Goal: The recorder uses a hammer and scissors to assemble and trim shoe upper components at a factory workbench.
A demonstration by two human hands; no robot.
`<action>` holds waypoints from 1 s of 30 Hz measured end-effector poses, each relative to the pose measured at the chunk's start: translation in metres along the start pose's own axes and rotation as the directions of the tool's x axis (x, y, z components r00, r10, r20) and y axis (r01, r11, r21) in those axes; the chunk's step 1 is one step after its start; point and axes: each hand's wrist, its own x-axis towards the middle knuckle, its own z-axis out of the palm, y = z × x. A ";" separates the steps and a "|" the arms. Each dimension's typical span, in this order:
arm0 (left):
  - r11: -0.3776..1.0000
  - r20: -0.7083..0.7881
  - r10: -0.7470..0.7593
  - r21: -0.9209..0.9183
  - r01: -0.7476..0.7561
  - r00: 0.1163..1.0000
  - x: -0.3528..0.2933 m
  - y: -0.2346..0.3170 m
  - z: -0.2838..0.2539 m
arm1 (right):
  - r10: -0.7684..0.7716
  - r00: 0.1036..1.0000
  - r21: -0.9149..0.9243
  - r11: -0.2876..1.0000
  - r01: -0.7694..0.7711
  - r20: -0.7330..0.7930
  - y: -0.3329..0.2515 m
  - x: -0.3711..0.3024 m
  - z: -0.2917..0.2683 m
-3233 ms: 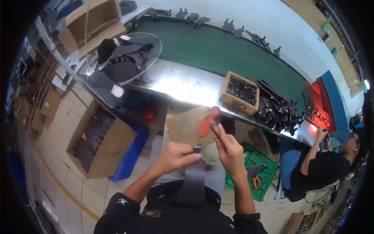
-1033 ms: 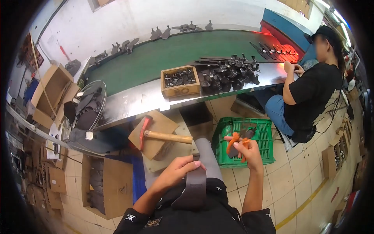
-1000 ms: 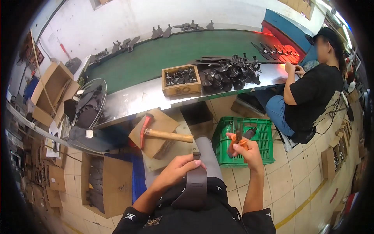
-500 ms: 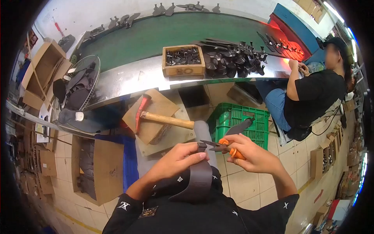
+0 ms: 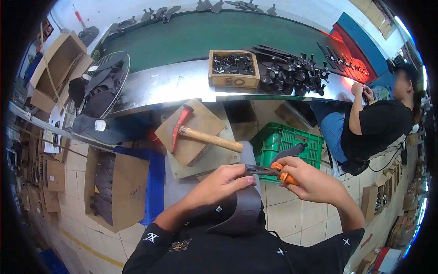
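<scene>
In my left hand (image 5: 222, 185) is a dark grey shoe sole (image 5: 243, 213) with a heel, its curved broad part hanging down in front of my body. The thumb and fingers pinch it near the heel's end. My right hand (image 5: 312, 180) is wrapped round the orange handles of a pair of pliers (image 5: 266, 171). The jaws point left and reach the heel's end beside my left fingertips; exactly what they grip is too small to tell. Just beyond my hands, a red-headed hammer (image 5: 211, 138) with a wooden handle lies on a wooden block (image 5: 168, 132).
A wooden box (image 5: 235, 81) of small black pieces stands on the bench, beside piled dark heeled soles (image 5: 294, 75). Around me are a wire basket (image 5: 125, 82) of soles, a cardboard box (image 5: 132, 192) and a green crate (image 5: 315, 150). Another person (image 5: 383, 116) sits at right.
The pliers' jaws, spread apart earlier, have come together at the heel's end. My view has shifted, so the bench and both hands appear slightly displaced.
</scene>
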 end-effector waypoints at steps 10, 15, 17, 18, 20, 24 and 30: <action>0.999 -0.037 0.009 -0.033 -0.010 0.999 -0.001 -0.007 -0.002 | -0.028 0.999 -0.085 0.996 0.030 0.026 -0.001 0.012 -0.008; 0.998 -0.059 0.027 -0.053 -0.030 0.998 0.003 -0.012 -0.003 | 0.065 0.996 -0.024 0.998 -0.063 0.061 0.000 0.017 -0.010; 0.998 -0.062 0.032 -0.054 -0.035 0.998 0.005 -0.014 -0.003 | 0.065 0.996 -0.047 0.997 -0.062 0.062 0.001 0.018 -0.011; 0.998 -0.059 0.032 -0.056 -0.035 0.998 0.006 -0.014 -0.004 | 0.062 0.996 -0.069 0.996 -0.058 0.065 0.003 0.018 -0.012; 0.998 -0.051 0.006 -0.064 -0.009 0.999 0.007 -0.013 -0.005 | 0.059 0.996 -0.074 0.996 -0.054 0.060 0.007 0.019 -0.012; 0.997 -0.051 -0.008 -0.083 0.004 0.999 0.010 -0.013 -0.008 | 0.064 0.996 -0.081 0.995 -0.059 0.056 0.008 0.022 -0.015; 0.998 -0.025 0.020 -0.053 -0.022 0.999 0.011 -0.016 -0.010 | 0.014 1.000 -0.038 0.999 -0.014 -0.008 0.000 0.028 -0.021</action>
